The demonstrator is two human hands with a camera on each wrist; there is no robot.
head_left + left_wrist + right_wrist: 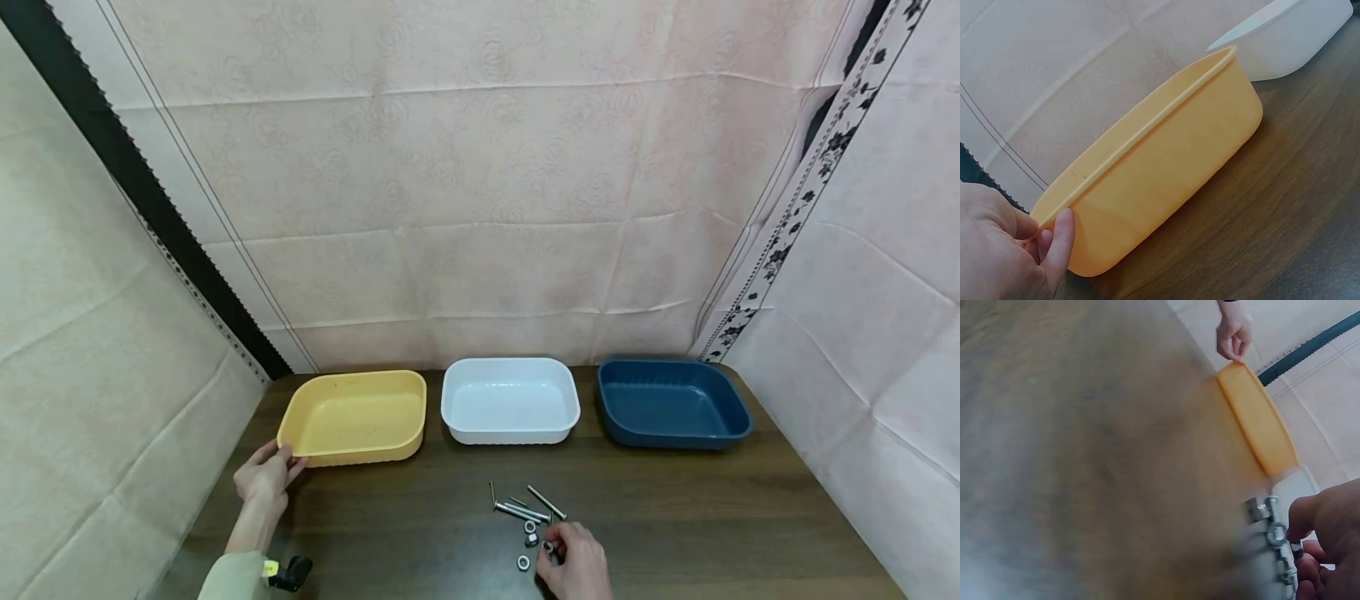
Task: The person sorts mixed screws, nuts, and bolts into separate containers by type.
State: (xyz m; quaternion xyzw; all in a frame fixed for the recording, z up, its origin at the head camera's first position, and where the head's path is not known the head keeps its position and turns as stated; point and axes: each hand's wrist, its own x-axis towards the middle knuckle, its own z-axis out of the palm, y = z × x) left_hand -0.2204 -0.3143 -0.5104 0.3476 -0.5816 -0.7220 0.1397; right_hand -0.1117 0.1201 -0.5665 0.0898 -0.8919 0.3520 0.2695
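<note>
There were three trays: one yellow tray (352,417), one white tray (511,407) and one blue tray (667,408). Hands numbered two, one left hand (266,479) and one right hand (579,562). Three nuts (532,541) lay on the single table (390,533), and a fourth nut (548,547) was in the right hand. Long bolts (547,502) numbered at least three, thin screws (492,492) at least two; overlap hid their exact totals.

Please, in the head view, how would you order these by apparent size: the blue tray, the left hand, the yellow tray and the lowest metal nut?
Largest: yellow tray and blue tray, too alike to rank.
Next: left hand.
Smallest: lowest metal nut.
</note>
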